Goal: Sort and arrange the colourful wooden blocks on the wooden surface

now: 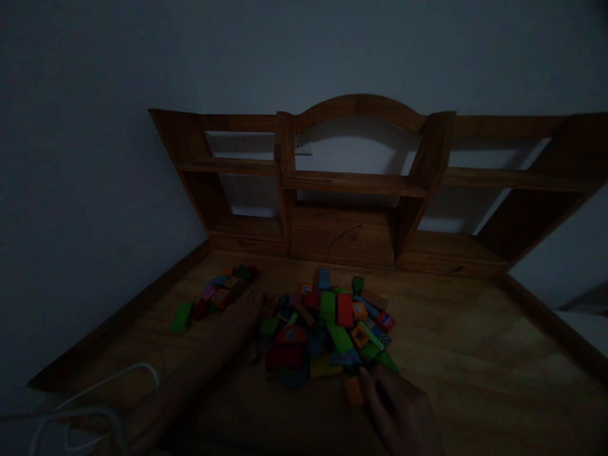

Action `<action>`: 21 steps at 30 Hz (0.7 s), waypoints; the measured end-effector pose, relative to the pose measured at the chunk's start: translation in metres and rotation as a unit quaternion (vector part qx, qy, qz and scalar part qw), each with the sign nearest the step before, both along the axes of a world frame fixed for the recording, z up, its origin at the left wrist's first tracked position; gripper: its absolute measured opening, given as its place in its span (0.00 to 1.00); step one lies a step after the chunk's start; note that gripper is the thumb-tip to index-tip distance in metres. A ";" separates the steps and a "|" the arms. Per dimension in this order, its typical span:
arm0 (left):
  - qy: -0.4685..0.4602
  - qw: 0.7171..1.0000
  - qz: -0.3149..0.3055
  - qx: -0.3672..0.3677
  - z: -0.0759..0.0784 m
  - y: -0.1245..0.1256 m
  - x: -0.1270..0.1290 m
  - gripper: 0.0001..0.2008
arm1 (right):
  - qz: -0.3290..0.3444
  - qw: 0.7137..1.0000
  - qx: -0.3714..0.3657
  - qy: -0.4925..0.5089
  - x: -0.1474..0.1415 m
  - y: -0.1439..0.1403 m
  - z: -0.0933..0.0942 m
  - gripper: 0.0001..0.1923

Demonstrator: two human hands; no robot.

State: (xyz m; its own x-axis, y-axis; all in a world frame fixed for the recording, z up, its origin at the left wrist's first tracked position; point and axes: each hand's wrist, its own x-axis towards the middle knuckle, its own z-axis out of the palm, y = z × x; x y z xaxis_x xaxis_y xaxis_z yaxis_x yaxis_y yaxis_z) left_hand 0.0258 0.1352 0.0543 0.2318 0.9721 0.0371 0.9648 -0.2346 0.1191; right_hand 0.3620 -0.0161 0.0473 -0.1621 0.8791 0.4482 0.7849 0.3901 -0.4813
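Left hand (244, 313) flat against block pile (327, 332), left side, fingers spread wide, empty. Right hand (401, 411) at pile's near edge, fingers narrow, touching orange block (354, 391); actual grip unclear. Risk: dim light causing misgrasp; forearm sweep scattering blocks across surface (475, 367).

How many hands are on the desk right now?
2. The left hand lies flat between the small block cluster and the main pile; the right hand touches an orange block at the pile's near edge.
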 end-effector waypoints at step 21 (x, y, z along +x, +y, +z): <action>-0.009 0.996 -0.029 0.084 0.033 0.025 0.007 0.18 | -0.017 0.999 -0.009 0.033 -0.003 -0.001 0.002 0.20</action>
